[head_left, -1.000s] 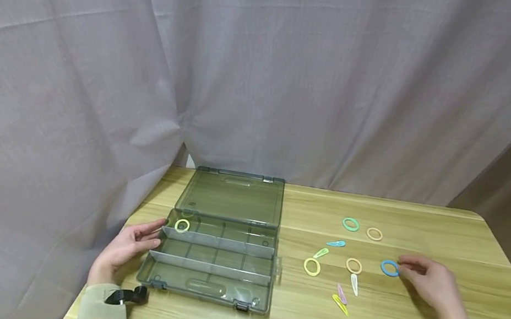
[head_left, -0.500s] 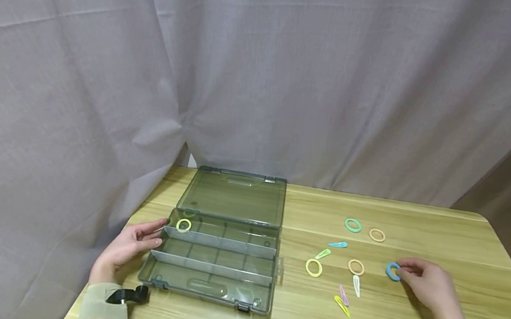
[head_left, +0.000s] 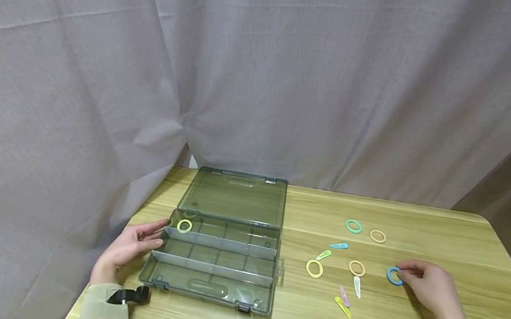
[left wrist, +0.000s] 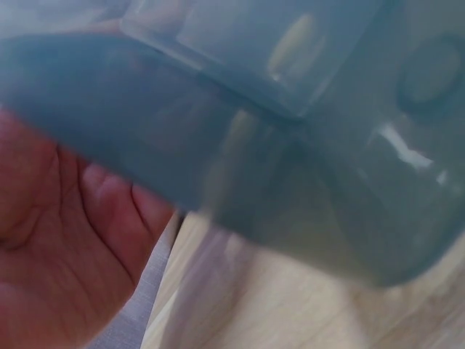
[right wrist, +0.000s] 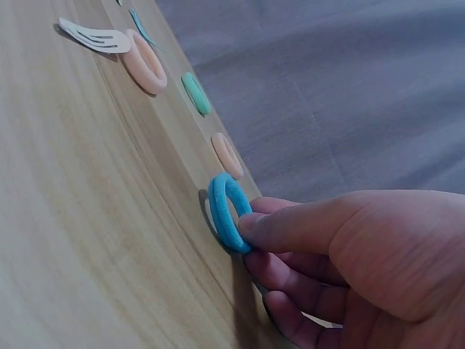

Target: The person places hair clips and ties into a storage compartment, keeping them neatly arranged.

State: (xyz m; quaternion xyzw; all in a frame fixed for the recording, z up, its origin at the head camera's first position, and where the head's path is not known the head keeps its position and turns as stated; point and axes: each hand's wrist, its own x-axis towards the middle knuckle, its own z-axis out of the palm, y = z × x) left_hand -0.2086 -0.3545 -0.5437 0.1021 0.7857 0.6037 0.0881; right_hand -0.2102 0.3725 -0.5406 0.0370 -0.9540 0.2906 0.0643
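Observation:
A blue hair tie point(head_left: 395, 276) is pinched between the thumb and fingers of my right hand point(head_left: 433, 288) on the right of the table. In the right wrist view the same blue hair tie point(right wrist: 229, 212) is tilted up on its edge, close to the wood. My left hand point(head_left: 128, 245) touches the left side of a smoky clear divider box point(head_left: 207, 290) with fairly straight fingers. The lid point(head_left: 234, 198) of the box lies back, away from me. Inside its far row sits a pale yellow hair tie point(head_left: 184, 226).
Between box and right hand lie a green hair tie point(head_left: 353, 226), peach ones point(head_left: 377, 236), an orange one point(head_left: 357, 269) and a yellow one point(head_left: 314, 269). Several snap hair clips point(head_left: 343, 307) are scattered among them. A grey curtain point(head_left: 269, 72) hangs behind the table.
My right thumb and fingers have closed on the blue hair tie, which tilted up and shifted slightly. My left hand stays at the box.

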